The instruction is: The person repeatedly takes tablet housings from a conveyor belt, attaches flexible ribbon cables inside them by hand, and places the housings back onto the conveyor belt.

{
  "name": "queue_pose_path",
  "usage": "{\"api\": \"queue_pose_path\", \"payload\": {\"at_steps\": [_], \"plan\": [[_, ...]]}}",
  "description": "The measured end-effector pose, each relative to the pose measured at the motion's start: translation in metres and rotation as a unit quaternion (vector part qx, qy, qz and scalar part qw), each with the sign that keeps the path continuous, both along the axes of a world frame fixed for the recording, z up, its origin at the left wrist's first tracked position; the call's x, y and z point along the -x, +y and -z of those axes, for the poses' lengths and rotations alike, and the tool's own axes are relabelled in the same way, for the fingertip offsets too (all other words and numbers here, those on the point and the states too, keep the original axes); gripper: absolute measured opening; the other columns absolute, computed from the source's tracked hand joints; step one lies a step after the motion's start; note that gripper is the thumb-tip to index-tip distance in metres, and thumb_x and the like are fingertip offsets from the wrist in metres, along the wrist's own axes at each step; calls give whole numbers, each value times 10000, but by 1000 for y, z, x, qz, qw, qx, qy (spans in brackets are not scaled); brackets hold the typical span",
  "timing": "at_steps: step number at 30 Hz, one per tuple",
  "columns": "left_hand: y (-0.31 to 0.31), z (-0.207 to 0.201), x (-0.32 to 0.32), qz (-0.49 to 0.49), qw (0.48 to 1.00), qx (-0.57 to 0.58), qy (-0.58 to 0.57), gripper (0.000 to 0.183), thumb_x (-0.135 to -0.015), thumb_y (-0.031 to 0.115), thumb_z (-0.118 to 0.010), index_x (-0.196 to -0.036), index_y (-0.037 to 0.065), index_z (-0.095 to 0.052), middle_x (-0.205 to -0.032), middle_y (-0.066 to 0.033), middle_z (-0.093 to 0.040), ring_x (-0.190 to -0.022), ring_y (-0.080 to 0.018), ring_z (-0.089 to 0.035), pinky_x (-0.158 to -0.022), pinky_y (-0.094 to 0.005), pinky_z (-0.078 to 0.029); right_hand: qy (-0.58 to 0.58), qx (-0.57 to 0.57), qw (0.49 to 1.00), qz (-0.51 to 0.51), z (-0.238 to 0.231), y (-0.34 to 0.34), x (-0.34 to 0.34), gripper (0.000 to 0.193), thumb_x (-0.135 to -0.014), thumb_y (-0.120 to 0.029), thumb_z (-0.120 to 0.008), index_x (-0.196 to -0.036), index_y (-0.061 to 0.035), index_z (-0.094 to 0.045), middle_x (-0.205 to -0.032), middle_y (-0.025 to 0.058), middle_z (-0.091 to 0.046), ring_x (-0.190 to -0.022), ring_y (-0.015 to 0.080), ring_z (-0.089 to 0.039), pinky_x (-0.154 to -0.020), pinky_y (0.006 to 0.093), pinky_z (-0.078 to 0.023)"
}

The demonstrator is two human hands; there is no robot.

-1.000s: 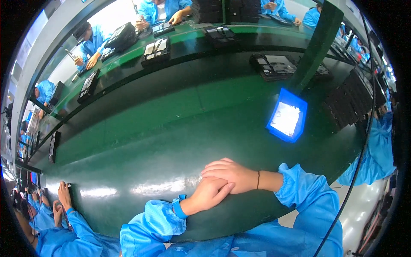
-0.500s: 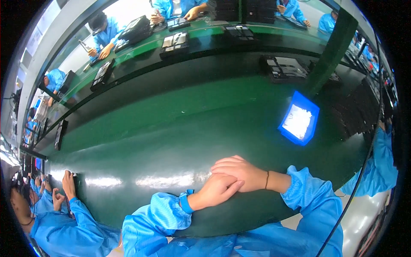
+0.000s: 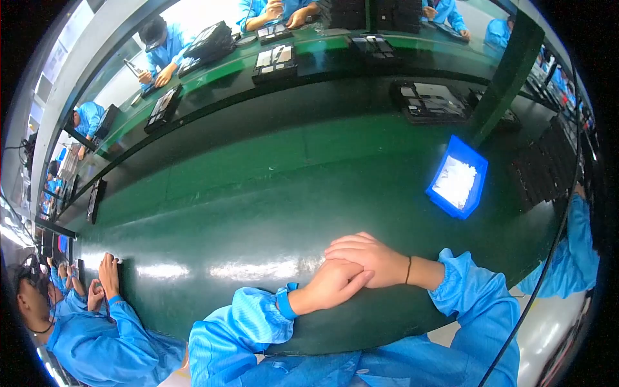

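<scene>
My two hands rest together above the near part of the green table, one laid over the other. My right hand [image 3: 380, 261], with a thin dark band at its wrist, lies on top with its fingers stretched flat across the other hand. Beneath it is my left hand [image 3: 325, 288], its thumb extended and its other fingers mostly hidden. A blue strap [image 3: 284, 302] circles the left wrist. No object shows in either hand. Nearest to them is a blue bin [image 3: 479, 186] of small white pieces, standing beyond my right hand.
A dark flat device with pale parts [image 3: 433, 102] sits at the back right, beside a green post [image 3: 509, 77]. Dark stacked pieces [image 3: 548, 161] stand at the right. A black cable [image 3: 548, 258] hangs on that side. Co-workers in blue sit at left and across the raised line.
The whole view has shifted slightly, so the table and bin appear a little farther right. My hands keep the same overlapped pose. The co-worker at left has moved their hands slightly.
</scene>
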State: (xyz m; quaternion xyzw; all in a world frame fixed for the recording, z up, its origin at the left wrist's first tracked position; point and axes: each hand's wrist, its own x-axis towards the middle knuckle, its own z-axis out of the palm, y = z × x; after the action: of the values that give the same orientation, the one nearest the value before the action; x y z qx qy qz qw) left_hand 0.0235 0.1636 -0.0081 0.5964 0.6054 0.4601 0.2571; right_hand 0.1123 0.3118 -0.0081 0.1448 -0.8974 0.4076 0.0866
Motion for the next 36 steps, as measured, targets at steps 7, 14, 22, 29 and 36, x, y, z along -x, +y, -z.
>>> {"api": "queue_pose_path", "payload": {"at_steps": [7,14,22,29,36], "plan": [[-1,1,0,1,1000,-8,0,358,-935,242,-555,-713,-32,-621,-669,-200,-597,-641,-364,-583,-595,-433,-442,8,-7,1000,2,1,-1,0,454,-774,-195,-638,-1209,-78,-585,-1261,82,-591,-1215,282,-518,-1011,415,-374],[2,1,0,1,1000,-4,1,362,-933,242,-563,-699,-28,-617,-653,-191,-595,-623,-355,-581,-582,-427,-440,11,-5,1000,1,1,1,0,450,-772,-195,-639,-1202,-74,-588,-1257,85,-593,-1212,280,-520,-1007,412,-378],[4,6,-2,-4,1000,-9,-3,359,-930,239,-574,-690,-25,-616,-640,-188,-592,-600,-349,-575,-559,-419,-434,18,0,1000,4,4,3,-1,429,-777,-189,-632,-1188,-70,-596,-1244,86,-601,-1204,276,-527,-1003,403,-378],[4,6,-3,-3,1000,-14,-2,355,-929,237,-572,-697,-27,-621,-644,-191,-593,-612,-353,-579,-572,-421,-438,23,-1,1000,7,7,3,-2,488,-716,-189,-649,-1189,-78,-596,-1234,81,-600,-1215,260,-516,-999,407,-373],[4,3,-2,7,1000,1,3,358,-931,240,-567,-702,-29,-621,-657,-194,-599,-625,-354,-583,-582,-421,-441,22,-1,1000,9,6,3,-2,487,-722,-198,-647,-1191,-78,-595,-1234,83,-599,-1213,263,-516,-1004,410,-374]]}}
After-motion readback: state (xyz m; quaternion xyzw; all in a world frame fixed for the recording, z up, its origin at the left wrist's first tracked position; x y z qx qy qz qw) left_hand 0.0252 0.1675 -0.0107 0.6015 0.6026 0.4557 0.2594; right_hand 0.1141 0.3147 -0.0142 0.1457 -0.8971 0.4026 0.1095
